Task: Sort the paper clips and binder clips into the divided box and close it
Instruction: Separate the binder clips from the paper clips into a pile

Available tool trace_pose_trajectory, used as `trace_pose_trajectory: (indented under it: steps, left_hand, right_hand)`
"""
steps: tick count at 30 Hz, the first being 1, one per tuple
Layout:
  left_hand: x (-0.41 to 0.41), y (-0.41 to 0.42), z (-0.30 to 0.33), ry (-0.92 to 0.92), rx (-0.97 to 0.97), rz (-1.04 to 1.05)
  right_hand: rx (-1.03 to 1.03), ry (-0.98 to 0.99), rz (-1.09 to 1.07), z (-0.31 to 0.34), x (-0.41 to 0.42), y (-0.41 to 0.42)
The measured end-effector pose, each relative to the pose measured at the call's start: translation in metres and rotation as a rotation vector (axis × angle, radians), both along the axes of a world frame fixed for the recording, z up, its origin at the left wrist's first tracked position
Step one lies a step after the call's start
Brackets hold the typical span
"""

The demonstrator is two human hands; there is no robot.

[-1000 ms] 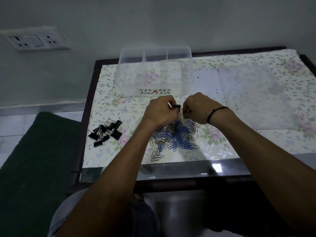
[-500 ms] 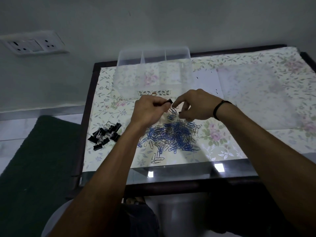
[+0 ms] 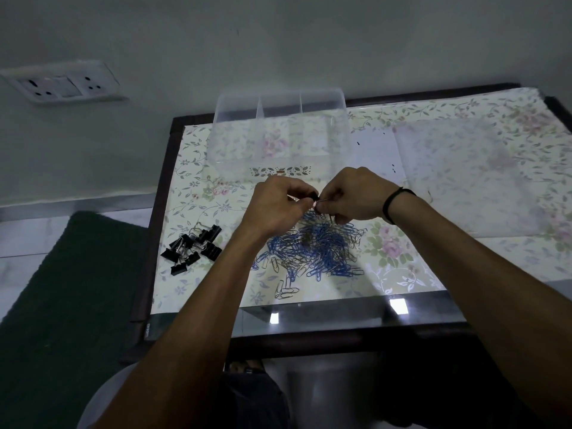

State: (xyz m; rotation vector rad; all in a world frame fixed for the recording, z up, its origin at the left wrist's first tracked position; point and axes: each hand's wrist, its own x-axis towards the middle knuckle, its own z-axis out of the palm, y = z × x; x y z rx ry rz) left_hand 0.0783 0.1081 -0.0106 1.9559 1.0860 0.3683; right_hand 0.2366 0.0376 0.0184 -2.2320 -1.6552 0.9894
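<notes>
A clear divided box (image 3: 280,159) stands open at the back of the table, its compartments empty as far as I can tell. A pile of blue and silver paper clips (image 3: 312,249) lies mid-table. Black binder clips (image 3: 193,246) sit in a heap at the left. Just above the far edge of the paper clip pile, my left hand (image 3: 275,205) pinches a small black binder clip (image 3: 314,196). My right hand (image 3: 356,196) meets it there, fingers closed on a thin wire piece, apparently a paper clip tangled with that binder clip.
The clear lid (image 3: 470,174) lies flat on the right of the floral table cover. The table's dark frame (image 3: 161,193) runs along the left, with a wall socket (image 3: 62,85) beyond. A dark mat (image 3: 62,289) lies on the floor at the left.
My hands spread a little half a second ago, then came back together, fingertips touching at the small binder clip above the pile. The piles and box have not moved.
</notes>
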Motion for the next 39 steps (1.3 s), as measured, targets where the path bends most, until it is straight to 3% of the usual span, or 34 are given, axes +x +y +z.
trace_pose_trajectory:
  steps: [6, 15, 22, 28, 33, 39]
  left_hand:
    - [-0.004, 0.007, 0.0, 0.026, -0.052, 0.173]
    - [-0.008, 0.007, -0.002, 0.123, -0.079, 0.163]
    - [-0.005, 0.005, 0.003, -0.005, -0.306, 0.199]
    - [-0.007, 0.006, 0.009, -0.009, -0.34, 0.186]
    - [-0.008, 0.006, 0.012, -0.096, -0.446, 0.216]
    - [-0.002, 0.003, 0.009, -0.197, -0.471, 0.317]
  right_hand:
    - [0.058, -0.202, 0.077, -0.001, -0.001, -0.002]
    - [-0.105, -0.192, 0.14, -0.013, -0.004, 0.002]
    - [0.113, 0.156, -0.154, -0.011, -0.005, 0.007]
    - [0.062, 0.15, -0.209, -0.009, -0.005, 0.009]
    - [0.004, 0.693, -0.561, -0.013, -0.003, 0.012]
    - [0.146, 0.891, -0.74, -0.018, -0.014, 0.013]
